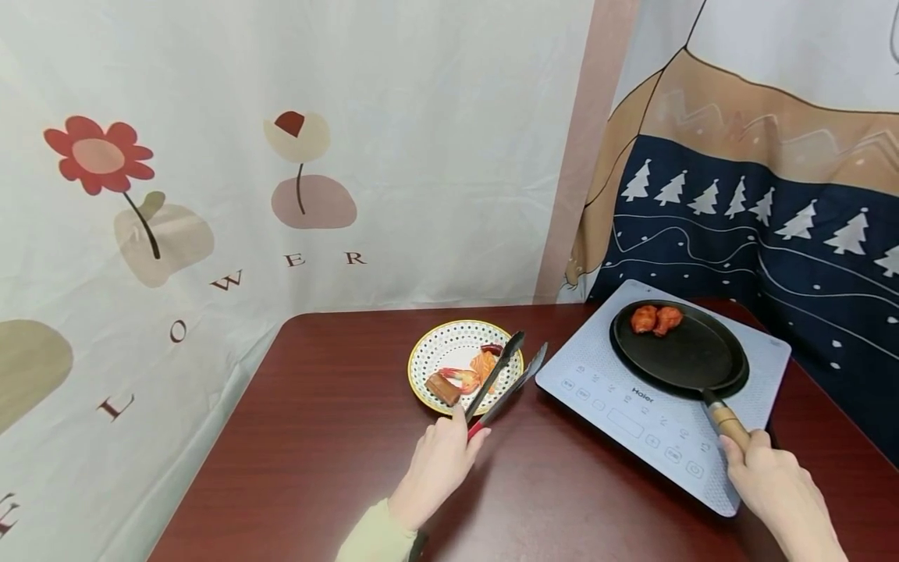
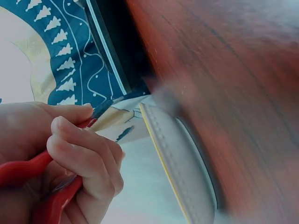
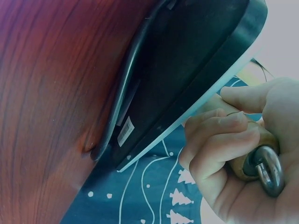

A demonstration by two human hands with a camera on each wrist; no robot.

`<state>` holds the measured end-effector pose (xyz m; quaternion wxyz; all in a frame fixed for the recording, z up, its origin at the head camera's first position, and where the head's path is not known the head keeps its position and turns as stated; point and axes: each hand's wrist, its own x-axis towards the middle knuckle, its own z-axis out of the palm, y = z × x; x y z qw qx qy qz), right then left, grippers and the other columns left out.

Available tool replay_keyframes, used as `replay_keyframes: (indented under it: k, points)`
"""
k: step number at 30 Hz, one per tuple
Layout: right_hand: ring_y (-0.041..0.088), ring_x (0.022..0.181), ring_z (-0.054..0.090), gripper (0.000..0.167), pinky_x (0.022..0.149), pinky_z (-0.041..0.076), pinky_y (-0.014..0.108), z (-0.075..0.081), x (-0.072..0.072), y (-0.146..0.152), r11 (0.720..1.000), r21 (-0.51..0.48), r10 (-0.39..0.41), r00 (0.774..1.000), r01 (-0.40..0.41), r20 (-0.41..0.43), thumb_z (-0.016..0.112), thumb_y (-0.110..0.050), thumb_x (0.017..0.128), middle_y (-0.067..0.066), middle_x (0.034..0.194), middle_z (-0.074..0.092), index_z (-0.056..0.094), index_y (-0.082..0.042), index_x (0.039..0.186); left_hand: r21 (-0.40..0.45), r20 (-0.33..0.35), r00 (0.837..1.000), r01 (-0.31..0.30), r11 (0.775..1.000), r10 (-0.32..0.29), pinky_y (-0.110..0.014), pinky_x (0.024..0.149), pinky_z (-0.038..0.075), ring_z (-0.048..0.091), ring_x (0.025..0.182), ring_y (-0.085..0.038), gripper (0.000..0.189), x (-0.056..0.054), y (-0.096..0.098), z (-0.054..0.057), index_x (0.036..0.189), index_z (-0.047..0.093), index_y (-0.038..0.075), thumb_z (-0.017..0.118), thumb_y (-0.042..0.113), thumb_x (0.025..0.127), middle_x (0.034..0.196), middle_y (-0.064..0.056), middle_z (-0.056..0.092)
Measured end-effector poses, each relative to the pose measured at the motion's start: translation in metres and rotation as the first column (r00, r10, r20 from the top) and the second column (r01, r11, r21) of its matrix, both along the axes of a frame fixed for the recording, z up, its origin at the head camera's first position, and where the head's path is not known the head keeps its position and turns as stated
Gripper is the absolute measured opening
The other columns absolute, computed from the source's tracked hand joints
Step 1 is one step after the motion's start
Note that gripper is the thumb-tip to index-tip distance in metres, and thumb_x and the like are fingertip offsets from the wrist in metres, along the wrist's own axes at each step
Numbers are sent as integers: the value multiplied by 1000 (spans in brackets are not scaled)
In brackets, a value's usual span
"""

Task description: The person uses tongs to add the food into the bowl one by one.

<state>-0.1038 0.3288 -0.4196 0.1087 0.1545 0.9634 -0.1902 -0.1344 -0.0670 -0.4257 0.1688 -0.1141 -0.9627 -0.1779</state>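
Note:
My left hand (image 1: 434,472) holds a pair of tongs (image 1: 495,375) by their red handles (image 2: 25,170), the dark arms spread apart. Their tips reach over the right side of a dotted white plate (image 1: 430,350) with a yellow rim. On that plate lie a shrimp (image 1: 461,379), a brown block-shaped piece (image 1: 442,389), an orange piece (image 1: 483,364) and a small dark red piece (image 1: 492,349). My right hand (image 1: 783,484) grips the wooden handle (image 1: 728,421) of a black frying pan (image 1: 684,359). Two reddish-brown drumstick-like pieces (image 1: 656,319) sit at the pan's far left.
Under the pan is a white induction cooktop (image 1: 597,390), set at an angle on the right of the dark red wooden table (image 1: 316,437). A printed curtain (image 1: 435,156) hangs behind the table, with a navy tree-patterned part (image 1: 674,234) at the right.

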Motion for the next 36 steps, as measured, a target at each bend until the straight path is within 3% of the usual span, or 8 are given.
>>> replay_keyframes:
  k: [10,24,33,36]
  points:
    - [34,64,55,60,53,40,43,1,0,0,1000,1,8,1000,-8,-2,32,-45,99,25,72,52,38,14,100,-2,37,995,-95,996,95,-42,45,42,58,52,-35,38,18,-19,2,86,51,3,70,35,82,60,-16,57]
    - [35,63,55,51,53,41,44,-4,-2,-1,999,32,-26,999,27,-28,37,-37,99,26,71,51,37,14,99,-9,101,977,-185,983,185,-42,45,41,59,53,-35,39,29,-26,-3,83,47,4,73,33,80,59,-16,57]
    - [34,62,55,53,53,40,44,-4,-1,0,999,23,-26,999,26,-28,36,-40,99,24,70,51,38,13,98,-85,-38,983,-185,979,182,-40,42,40,56,49,-32,37,26,-25,-2,80,46,4,74,29,78,56,-13,54]
    - [32,62,54,57,53,40,42,-2,-1,0,1000,9,-10,1000,10,-16,34,-43,99,22,69,51,38,14,98,-91,-38,982,-190,978,187,-40,42,40,56,49,-32,37,23,-26,1,79,46,4,74,28,78,56,-13,54]
